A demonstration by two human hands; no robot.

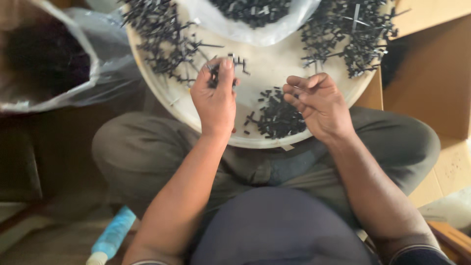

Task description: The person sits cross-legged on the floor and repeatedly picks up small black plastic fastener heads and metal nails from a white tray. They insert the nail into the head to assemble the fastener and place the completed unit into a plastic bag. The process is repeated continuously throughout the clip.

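The person wears grey-green trousers (147, 147), a dark navy top (279, 225), and sleeves pushed above bare forearms.

Cardboard boxes (431, 73) on dim floor (49, 240)

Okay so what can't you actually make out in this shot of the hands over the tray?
Head view only:
- Left hand: its closed fingers hide most of the black pieces it grips.
- Right hand: curled fingers hide its palm.
- Round tray: far rim cut off by the top edge.
- Dark bag: contents too blurred.
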